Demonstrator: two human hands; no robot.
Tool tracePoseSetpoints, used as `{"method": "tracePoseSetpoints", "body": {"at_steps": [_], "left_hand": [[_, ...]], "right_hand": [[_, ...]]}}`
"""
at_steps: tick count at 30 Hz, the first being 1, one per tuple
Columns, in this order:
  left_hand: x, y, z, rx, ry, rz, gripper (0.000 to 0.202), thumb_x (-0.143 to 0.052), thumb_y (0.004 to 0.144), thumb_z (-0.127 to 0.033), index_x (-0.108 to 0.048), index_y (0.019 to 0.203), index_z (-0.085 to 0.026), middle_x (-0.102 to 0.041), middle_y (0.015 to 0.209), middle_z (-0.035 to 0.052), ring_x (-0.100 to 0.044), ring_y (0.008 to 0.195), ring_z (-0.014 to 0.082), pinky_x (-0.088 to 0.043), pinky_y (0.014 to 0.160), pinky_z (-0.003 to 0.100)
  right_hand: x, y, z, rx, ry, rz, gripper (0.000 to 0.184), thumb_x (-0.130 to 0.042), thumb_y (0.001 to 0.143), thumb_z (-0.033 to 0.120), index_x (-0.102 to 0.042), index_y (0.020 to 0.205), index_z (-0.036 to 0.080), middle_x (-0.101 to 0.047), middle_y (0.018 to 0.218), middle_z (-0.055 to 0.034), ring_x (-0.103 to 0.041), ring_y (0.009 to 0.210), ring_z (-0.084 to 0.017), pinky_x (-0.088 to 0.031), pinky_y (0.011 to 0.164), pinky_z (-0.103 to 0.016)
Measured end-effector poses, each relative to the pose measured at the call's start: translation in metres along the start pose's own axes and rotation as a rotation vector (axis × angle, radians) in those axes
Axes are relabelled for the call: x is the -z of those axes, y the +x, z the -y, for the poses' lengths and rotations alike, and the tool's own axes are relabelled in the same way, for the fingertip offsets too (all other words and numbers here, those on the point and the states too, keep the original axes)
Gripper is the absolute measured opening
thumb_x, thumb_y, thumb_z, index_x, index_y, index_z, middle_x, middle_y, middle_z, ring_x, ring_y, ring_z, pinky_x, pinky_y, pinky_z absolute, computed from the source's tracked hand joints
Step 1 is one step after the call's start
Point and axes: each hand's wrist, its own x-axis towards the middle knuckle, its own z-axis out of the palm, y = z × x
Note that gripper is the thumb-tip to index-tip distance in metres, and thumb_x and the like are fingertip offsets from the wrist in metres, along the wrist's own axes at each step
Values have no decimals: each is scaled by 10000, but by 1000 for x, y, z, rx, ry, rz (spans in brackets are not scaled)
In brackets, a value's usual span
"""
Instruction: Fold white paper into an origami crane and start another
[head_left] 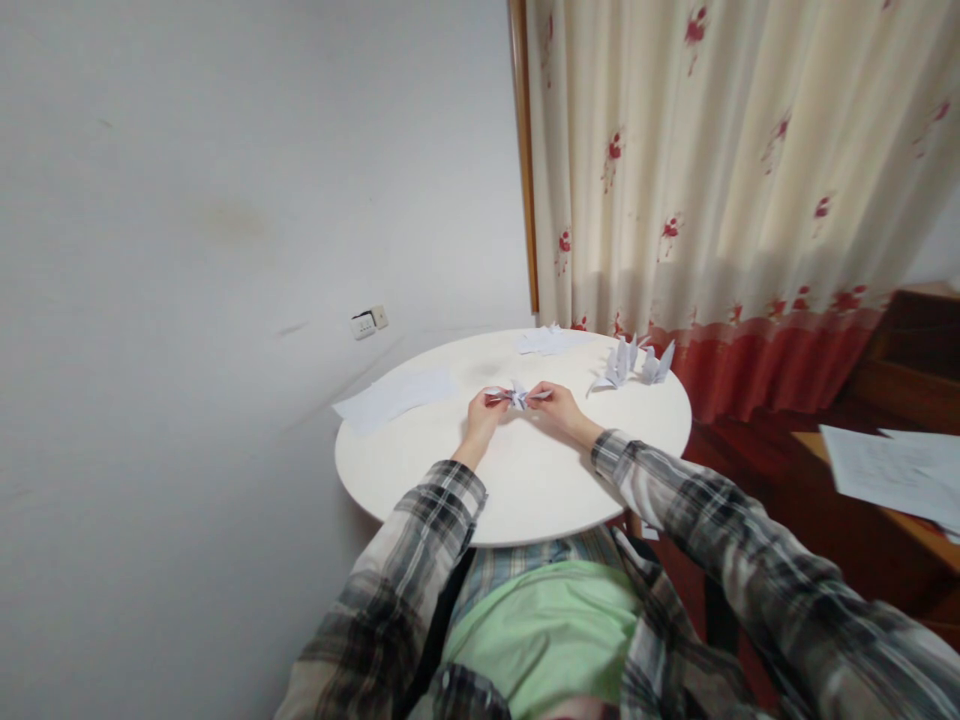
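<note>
The green shirt (547,620) fronts the round white bench (540,480), over which the left hand (482,412) and right hand (559,402) each pinch one end of a folded paper (518,399), presumably to spread it evenly. Its long axis runs left to right between them (one small tip (516,385) juts up or away).

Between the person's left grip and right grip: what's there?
A folded paper piece, seen in the head view: it spans the gap, pinched on one side by the left grip and on the other by the right grip.
</note>
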Motion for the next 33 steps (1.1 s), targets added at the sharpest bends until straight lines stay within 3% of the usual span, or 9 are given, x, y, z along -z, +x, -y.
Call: {"method": "tracePoseSetpoints", "body": {"at_steps": [7, 15, 25, 33], "left_hand": [[0, 4, 3, 1, -17, 2, 184, -634, 526, -153, -605, 708, -142, -647, 712, 29, -589, 691, 145, -462, 739, 299], [-2, 4, 8, 75, -97, 33, 204, -634, 556, -151, -556, 745, -159, -628, 761, 14, -578, 651, 118, -474, 644, 256], [-2, -2, 0, 152, -268, 93, 215, -643, 595, -155, -519, 771, -157, -604, 794, 0, -584, 694, 106, -482, 763, 314], [0, 0, 6, 198, -358, 149, 270, -665, 597, -155, -497, 808, -163, -605, 768, -13, -593, 743, 104, -452, 833, 322]], "right_hand": [[0, 1, -3, 2, -38, -15, 175, -652, 561, 315, -582, 604, 160, -596, 577, -5, -507, 570, -128, -395, 573, -254], [0, 2, -7, 32, -31, -18, 180, -646, 570, 320, -587, 618, 157, -596, 594, -4, -506, 577, -124, -396, 592, -258], [1, 5, -9, -22, 120, -51, 245, -679, 549, 364, -547, 573, 160, -535, 554, 10, -474, 553, -112, -384, 569, -254], [3, 3, -8, -97, 212, -13, 295, -680, 555, 419, -539, 629, 172, -558, 599, 0, -506, 584, -124, -416, 588, -258]]}}
